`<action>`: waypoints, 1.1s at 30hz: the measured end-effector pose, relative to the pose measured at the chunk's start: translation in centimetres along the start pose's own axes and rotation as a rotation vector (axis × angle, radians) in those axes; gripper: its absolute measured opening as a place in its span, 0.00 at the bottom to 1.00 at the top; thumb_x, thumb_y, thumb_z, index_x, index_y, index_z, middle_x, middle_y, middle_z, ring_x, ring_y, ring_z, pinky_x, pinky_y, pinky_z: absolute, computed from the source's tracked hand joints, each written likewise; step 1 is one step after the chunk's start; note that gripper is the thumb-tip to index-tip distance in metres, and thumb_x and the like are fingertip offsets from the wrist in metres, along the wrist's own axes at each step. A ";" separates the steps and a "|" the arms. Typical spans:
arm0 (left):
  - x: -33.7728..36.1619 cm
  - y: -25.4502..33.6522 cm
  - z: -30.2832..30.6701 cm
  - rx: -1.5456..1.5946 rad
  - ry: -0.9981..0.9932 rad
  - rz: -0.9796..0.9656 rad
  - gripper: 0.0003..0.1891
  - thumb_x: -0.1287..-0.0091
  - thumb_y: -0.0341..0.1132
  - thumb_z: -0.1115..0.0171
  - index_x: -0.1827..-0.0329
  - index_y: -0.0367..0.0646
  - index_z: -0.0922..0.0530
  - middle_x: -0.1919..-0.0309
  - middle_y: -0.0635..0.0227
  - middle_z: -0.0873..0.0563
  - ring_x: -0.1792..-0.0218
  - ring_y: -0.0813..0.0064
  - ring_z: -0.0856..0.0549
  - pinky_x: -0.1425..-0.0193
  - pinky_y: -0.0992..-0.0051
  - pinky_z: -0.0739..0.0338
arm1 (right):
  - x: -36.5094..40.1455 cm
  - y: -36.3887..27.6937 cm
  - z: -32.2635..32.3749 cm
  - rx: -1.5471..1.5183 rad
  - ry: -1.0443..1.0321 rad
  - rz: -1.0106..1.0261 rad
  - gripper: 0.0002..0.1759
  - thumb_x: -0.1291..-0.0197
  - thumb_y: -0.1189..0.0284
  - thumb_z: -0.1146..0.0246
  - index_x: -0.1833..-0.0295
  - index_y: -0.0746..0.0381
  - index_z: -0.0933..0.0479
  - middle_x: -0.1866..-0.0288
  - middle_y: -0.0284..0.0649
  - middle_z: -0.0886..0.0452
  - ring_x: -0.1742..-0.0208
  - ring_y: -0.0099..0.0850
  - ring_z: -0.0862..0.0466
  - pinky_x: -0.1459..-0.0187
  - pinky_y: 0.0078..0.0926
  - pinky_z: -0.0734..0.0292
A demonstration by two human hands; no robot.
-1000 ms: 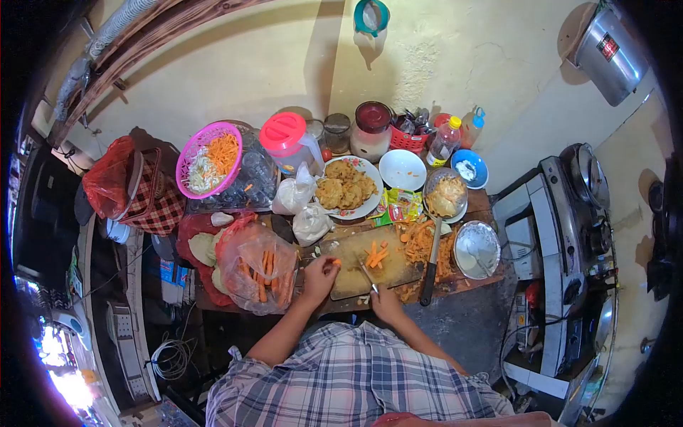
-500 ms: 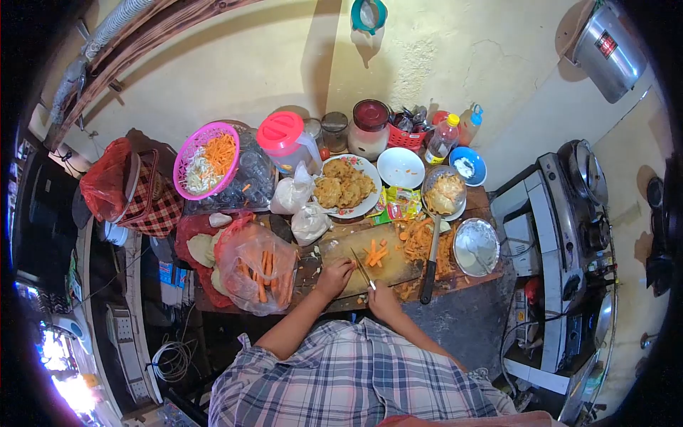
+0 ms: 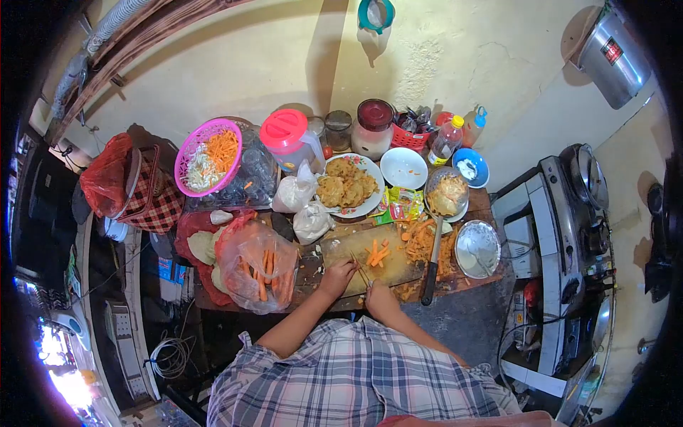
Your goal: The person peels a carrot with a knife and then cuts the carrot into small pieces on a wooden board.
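Observation:
On the near edge of the wooden cutting board (image 3: pixel 341 248), my left hand (image 3: pixel 337 277) has its fingers pinched together on a small piece too hidden to name. My right hand (image 3: pixel 381 299) is closed around the handle of a knife (image 3: pixel 362 272), whose blade points up and left beside my left fingertips. Cut carrot sticks (image 3: pixel 377 252) lie on the board just beyond the blade. To the right is a heap of carrot peelings (image 3: pixel 421 242). A clear plastic bag of carrots (image 3: pixel 258 274) lies left of my left hand.
A long-handled strainer (image 3: pixel 435 249) lies across the right side. Behind stand a plate of fritters (image 3: pixel 365 178), a pink basket of shredded vegetables (image 3: pixel 208 157), a pink-lidded pitcher (image 3: pixel 290 142) and a white bowl (image 3: pixel 403 168). A metal bowl (image 3: pixel 477 248) and a stove (image 3: pixel 569 220) are right.
The knife blade has turned slightly beside my left fingertips, and my right hand has shifted a little. The whole view has moved slightly.

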State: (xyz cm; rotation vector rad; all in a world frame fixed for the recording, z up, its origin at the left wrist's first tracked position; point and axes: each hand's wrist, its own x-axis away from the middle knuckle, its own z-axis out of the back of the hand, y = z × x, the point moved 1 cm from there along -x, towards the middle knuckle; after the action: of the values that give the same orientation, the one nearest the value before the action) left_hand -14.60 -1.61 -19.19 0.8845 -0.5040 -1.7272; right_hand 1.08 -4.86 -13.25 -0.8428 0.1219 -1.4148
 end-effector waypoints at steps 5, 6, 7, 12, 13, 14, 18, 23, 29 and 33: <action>-0.1 0.0 0.1 0.046 0.019 -0.014 0.06 0.42 0.30 0.36 0.69 0.35 0.19 0.68 0.57 0.19 0.65 0.56 0.18 0.61 0.64 0.23 | -0.2 0.0 -0.7 -0.006 -0.010 -0.075 0.15 0.36 0.66 0.49 0.58 0.70 0.30 0.67 0.63 0.21 0.62 0.60 0.20 0.59 0.53 0.25; -0.1 0.1 0.2 0.044 0.019 -0.014 0.06 0.42 0.30 0.36 0.68 0.35 0.19 0.68 0.57 0.18 0.65 0.56 0.18 0.61 0.65 0.23 | -0.7 0.8 -1.5 -0.006 -0.013 -0.075 0.15 0.36 0.66 0.49 0.58 0.70 0.30 0.67 0.63 0.21 0.62 0.60 0.20 0.59 0.53 0.25; -0.1 0.1 0.2 0.043 0.019 -0.014 0.06 0.42 0.30 0.36 0.68 0.35 0.19 0.68 0.57 0.18 0.65 0.56 0.18 0.61 0.65 0.23 | -1.4 1.5 -2.3 -0.023 0.001 -0.021 0.15 0.36 0.67 0.50 0.59 0.71 0.30 0.69 0.63 0.22 0.63 0.60 0.20 0.60 0.54 0.26; -0.2 0.1 0.1 0.024 -0.004 -0.010 0.06 0.42 0.30 0.36 0.68 0.35 0.20 0.67 0.57 0.18 0.64 0.57 0.18 0.60 0.66 0.22 | -2.2 1.7 -3.2 -0.043 0.043 -0.053 0.14 0.36 0.68 0.50 0.60 0.71 0.30 0.70 0.65 0.23 0.64 0.61 0.21 0.62 0.55 0.27; -0.2 0.0 0.2 0.029 0.016 -0.030 0.06 0.42 0.30 0.36 0.68 0.35 0.20 0.66 0.57 0.18 0.64 0.58 0.18 0.59 0.66 0.22 | -2.0 2.3 -3.6 -0.057 0.035 -0.016 0.14 0.36 0.69 0.50 0.60 0.71 0.31 0.70 0.65 0.23 0.64 0.62 0.21 0.62 0.56 0.27; -0.1 0.0 0.2 0.028 0.016 -0.031 0.06 0.42 0.30 0.36 0.68 0.35 0.20 0.66 0.57 0.18 0.64 0.58 0.18 0.59 0.66 0.22 | -1.7 2.9 -3.8 -0.071 0.029 0.021 0.14 0.36 0.69 0.50 0.59 0.71 0.31 0.70 0.65 0.23 0.64 0.62 0.21 0.62 0.56 0.27; -0.1 0.0 0.1 0.020 0.011 -0.018 0.06 0.42 0.30 0.36 0.68 0.36 0.20 0.66 0.58 0.18 0.63 0.58 0.18 0.59 0.67 0.22 | 0.3 4.4 -3.5 -0.044 -0.014 -0.073 0.13 0.37 0.68 0.50 0.59 0.71 0.33 0.71 0.65 0.23 0.65 0.63 0.21 0.63 0.57 0.27; 0.0 -0.1 0.1 0.033 0.017 -0.032 0.06 0.42 0.30 0.36 0.68 0.36 0.20 0.65 0.58 0.18 0.63 0.58 0.17 0.58 0.67 0.22 | 0.3 3.8 -2.6 -0.084 0.059 0.000 0.13 0.37 0.69 0.49 0.59 0.70 0.33 0.73 0.65 0.23 0.68 0.63 0.22 0.66 0.57 0.28; 0.2 -0.6 -0.2 0.008 0.006 -0.030 0.05 0.43 0.29 0.36 0.68 0.36 0.20 0.65 0.58 0.18 0.63 0.58 0.17 0.58 0.67 0.22 | 0.2 2.4 -1.9 -0.088 0.065 0.013 0.14 0.37 0.68 0.48 0.60 0.71 0.32 0.74 0.64 0.24 0.69 0.62 0.22 0.66 0.56 0.27; 0.0 0.0 0.3 0.027 0.007 -0.025 0.05 0.42 0.29 0.36 0.69 0.36 0.20 0.65 0.58 0.18 0.63 0.57 0.18 0.58 0.66 0.22 | 0.1 2.1 -1.6 -0.066 0.058 0.004 0.13 0.37 0.69 0.48 0.61 0.71 0.32 0.74 0.64 0.24 0.69 0.62 0.22 0.66 0.55 0.27</action>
State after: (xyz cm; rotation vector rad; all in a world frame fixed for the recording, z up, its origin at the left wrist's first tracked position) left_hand -14.81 -1.62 -18.96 0.9194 -0.5151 -1.7428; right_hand 1.90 -5.86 -15.55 -0.8556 0.2153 -1.4388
